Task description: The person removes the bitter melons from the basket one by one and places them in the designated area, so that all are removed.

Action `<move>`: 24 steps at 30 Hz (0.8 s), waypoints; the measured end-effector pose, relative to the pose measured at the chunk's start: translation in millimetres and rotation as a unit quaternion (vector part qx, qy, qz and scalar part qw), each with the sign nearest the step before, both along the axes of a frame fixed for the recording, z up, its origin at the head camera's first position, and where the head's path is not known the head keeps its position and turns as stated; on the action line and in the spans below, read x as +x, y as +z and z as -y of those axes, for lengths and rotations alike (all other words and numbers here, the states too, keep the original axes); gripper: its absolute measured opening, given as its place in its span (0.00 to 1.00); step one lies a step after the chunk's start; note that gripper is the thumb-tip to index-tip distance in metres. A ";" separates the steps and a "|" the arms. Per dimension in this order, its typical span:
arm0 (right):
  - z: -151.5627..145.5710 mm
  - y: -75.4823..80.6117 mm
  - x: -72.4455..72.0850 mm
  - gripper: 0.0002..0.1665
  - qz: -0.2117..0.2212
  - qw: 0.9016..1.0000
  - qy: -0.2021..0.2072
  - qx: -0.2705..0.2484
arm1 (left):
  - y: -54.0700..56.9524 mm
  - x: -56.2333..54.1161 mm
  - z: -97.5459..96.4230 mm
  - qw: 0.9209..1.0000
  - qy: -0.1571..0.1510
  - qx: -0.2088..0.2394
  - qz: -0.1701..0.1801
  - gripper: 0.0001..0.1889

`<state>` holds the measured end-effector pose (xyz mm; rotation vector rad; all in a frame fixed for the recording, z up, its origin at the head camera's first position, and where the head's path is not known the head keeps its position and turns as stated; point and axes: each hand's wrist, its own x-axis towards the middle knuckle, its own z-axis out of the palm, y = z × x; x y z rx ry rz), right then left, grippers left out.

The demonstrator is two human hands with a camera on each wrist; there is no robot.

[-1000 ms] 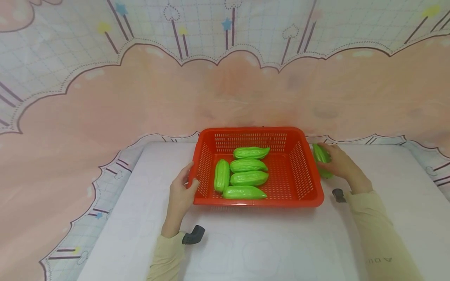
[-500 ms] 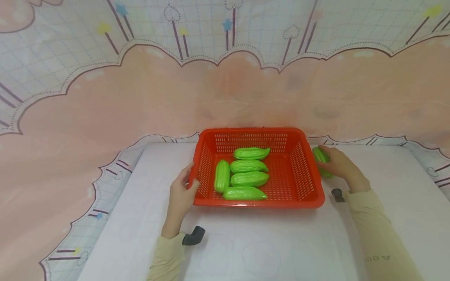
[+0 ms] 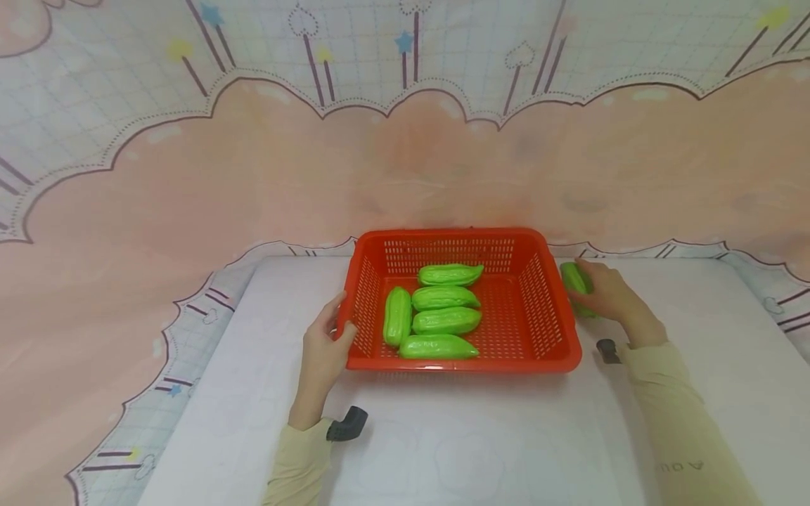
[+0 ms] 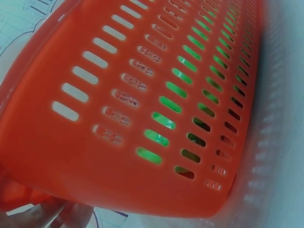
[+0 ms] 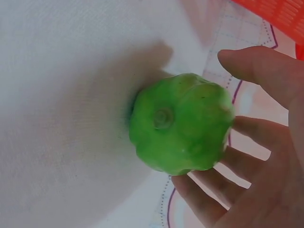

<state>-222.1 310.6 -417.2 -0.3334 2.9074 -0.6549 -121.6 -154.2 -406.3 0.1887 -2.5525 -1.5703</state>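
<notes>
A red plastic basket [image 3: 506, 365] with slotted walls stands on the white table, with several light-green, ridged bitter melons [image 3: 446, 321] lying inside. My left hand [image 3: 321, 355] holds the basket's left rim. In the left wrist view its fingers [image 4: 47, 213] show beneath the rim, and green shows through the slots. Just outside the right wall lies another bitter melon [image 5: 183, 126], its stem end facing the right wrist camera. Against its side rest the fingers of my right hand [image 3: 610, 295], while the thumb [image 5: 261, 66] stands apart from it.
A patterned cloth backdrop [image 3: 443, 176] rises behind the table's [image 3: 468, 429] far edge, close behind the basket. Dark curved pieces [image 3: 348, 424] stick out from the cuffs of both sleeves.
My right hand has shifted slightly over the bitter melon outside the basket and covers a little more of it. The left hand keeps its place on the basket, which stays put.
</notes>
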 end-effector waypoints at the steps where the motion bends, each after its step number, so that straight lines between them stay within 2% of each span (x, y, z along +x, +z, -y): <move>1: 0.2 1.2 0.8 0.46 0.004 1.000 -0.003 0.002 | -0.2 -0.2 0.0 1.000 0.000 0.000 0.000 0.30; 9: 4.3 10.6 5.3 0.48 0.022 0.999 -0.024 0.014 | 0.2 -1.3 -0.4 1.000 -0.001 0.002 0.000 0.30; 24: 18.5 33.4 15.7 0.43 -0.062 0.998 0.009 0.018 | -0.5 0.4 -0.8 1.000 0.000 -0.001 0.001 0.30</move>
